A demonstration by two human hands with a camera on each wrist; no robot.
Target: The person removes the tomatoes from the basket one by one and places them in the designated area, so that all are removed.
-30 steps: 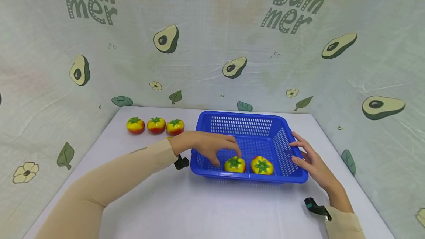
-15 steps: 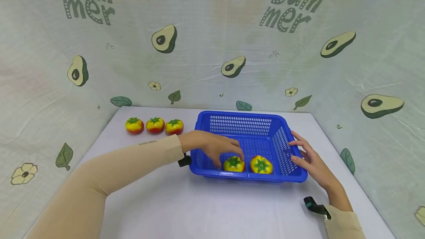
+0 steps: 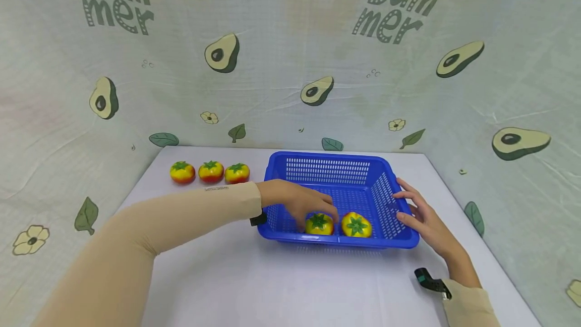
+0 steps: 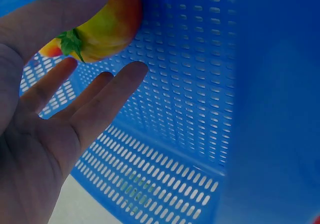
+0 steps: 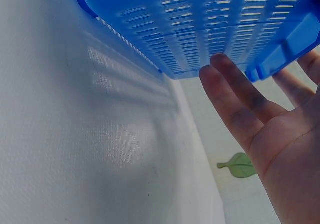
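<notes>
In the head view, my left hand [image 3: 305, 202] reaches into the blue plastic basket [image 3: 338, 239] over a yellow-and-red toy fruit with a green star-shaped leaf top [image 3: 319, 223]. From the left wrist, the thumb [image 4: 60, 16] overlaps this fruit [image 4: 117, 23], while the other fingers stretch loosely below it, a gap showing between. A second such fruit [image 3: 356, 225] lies to its right inside the basket. My right hand [image 3: 424, 218] rests at the basket's right rim. Two of its fingertips [image 5: 215, 66] lie straight against the perforated outer wall in the right wrist view.
Three similar toy fruits stand in a row on the white table at the back left: one at the left [image 3: 182, 172], one in the middle [image 3: 211, 171], one nearest the basket [image 3: 237, 173]. A printed cloth [image 3: 272, 39] hangs behind and at both sides.
My left hand has moved slightly right and lower, its fingers coming down around the left fruit in the basket. My right hand stays at the rim.
</notes>
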